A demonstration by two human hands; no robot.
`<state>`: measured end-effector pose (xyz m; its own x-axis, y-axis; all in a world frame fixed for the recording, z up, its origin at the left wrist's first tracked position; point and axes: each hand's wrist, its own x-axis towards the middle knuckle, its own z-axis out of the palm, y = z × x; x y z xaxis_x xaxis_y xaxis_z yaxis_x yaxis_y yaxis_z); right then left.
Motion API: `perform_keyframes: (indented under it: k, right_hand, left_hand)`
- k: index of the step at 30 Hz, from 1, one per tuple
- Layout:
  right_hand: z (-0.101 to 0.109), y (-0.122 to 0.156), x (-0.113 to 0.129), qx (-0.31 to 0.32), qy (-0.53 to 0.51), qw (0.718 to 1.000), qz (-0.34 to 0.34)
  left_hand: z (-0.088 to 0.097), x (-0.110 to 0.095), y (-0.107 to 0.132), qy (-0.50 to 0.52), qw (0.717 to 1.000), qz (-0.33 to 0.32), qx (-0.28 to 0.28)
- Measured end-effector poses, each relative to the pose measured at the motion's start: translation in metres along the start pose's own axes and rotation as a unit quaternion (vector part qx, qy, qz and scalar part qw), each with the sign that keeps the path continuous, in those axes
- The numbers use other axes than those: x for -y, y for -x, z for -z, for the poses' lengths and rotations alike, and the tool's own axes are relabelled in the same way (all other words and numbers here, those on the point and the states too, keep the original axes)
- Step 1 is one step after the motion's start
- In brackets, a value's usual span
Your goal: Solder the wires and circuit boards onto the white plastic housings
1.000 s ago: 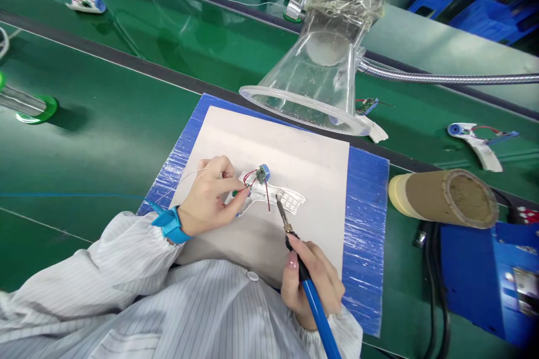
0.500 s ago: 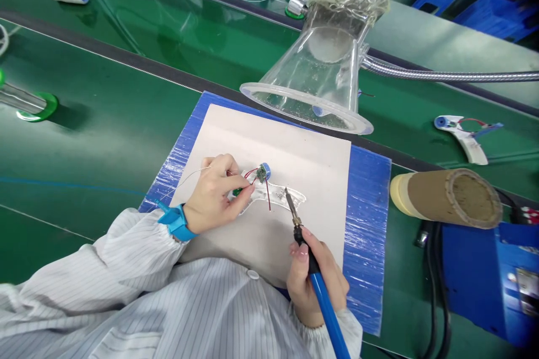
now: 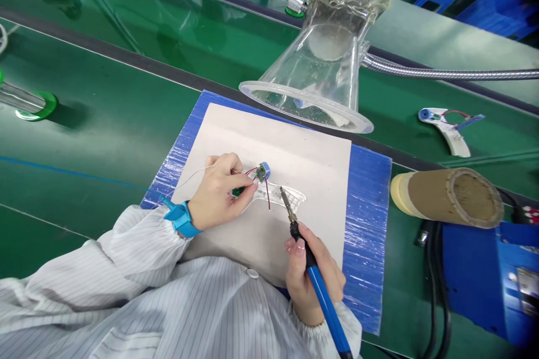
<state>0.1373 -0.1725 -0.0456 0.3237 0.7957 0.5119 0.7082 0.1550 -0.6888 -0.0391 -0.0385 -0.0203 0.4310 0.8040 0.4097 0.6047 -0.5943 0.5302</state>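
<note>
My left hand (image 3: 221,192) pinches a small green part (image 3: 238,192) against a white plastic piece (image 3: 280,195) lying on a pale board (image 3: 303,151). A fine silvery wire (image 3: 189,179) trails from that hand to the left. Beside my fingers sits a tiny green circuit board (image 3: 261,173) with a round blue part and red wires. My right hand (image 3: 303,286) grips a blue-handled soldering iron (image 3: 324,300). Its tip hangs over the white piece, a little right of the red wire. A blue strap (image 3: 182,219) circles my left wrist.
Above the board hangs a transparent fume-extraction funnel (image 3: 307,101) on a metal hose (image 3: 446,73). A blue mat (image 3: 366,247) lies under the board. To the right are a cardboard tube (image 3: 446,197) and a blue unit (image 3: 480,286). Similar white pieces (image 3: 446,130) lie on the green belt.
The white pieces on the green belts have slid left. The iron tip has shifted slightly left and up since the previous frame. My left hand has stayed at the same spot on the work.
</note>
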Motion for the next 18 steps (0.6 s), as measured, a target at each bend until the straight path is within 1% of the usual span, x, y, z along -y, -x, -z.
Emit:
perform_keyframes:
  k: [2,4,6,8,9,11,13,14,15,16,18]
  right_hand:
    - [0.000,0.000,0.000,0.000,-0.007,1.000,0.001]
    - [0.000,0.001,0.000,-0.001,-0.012,1.000,0.000]
    - [0.001,0.001,0.000,-0.004,-0.016,1.000,-0.004]
    - [0.002,-0.001,0.001,-0.003,-0.023,1.000,-0.005]
    - [0.002,-0.003,0.001,0.007,-0.026,1.000,-0.003]
    - [0.001,-0.007,0.000,0.034,-0.024,0.999,0.011]
    - [-0.001,-0.011,0.000,0.062,-0.002,0.998,0.022]
    - [-0.003,-0.012,0.000,0.074,0.016,0.997,0.025]
    - [-0.004,-0.013,0.000,0.087,0.034,0.995,0.026]
    - [-0.006,-0.013,-0.001,0.100,0.052,0.993,0.027]
    - [-0.009,-0.012,-0.004,0.126,0.078,0.988,0.034]
  left_hand:
    - [0.005,0.000,0.000,-0.006,1.000,0.000,0.010]
    - [0.017,0.002,0.000,-0.013,0.999,-0.010,0.041]
    - [0.036,0.005,-0.004,-0.002,0.995,-0.035,0.097]
    - [0.058,0.009,-0.009,0.037,0.986,-0.062,0.148]
    - [0.068,0.010,-0.013,0.058,0.984,-0.064,0.154]
    - [0.081,0.009,-0.021,0.077,0.988,-0.034,0.127]
    - [0.080,0.004,-0.029,0.073,0.993,0.010,0.096]
    - [0.075,0.001,-0.033,0.072,0.993,0.022,0.094]
    - [0.067,-0.002,-0.037,0.074,0.992,0.021,0.100]
    - [0.057,-0.004,-0.042,0.081,0.990,0.003,0.115]
    - [0.038,-0.007,-0.050,0.089,0.980,-0.070,0.163]
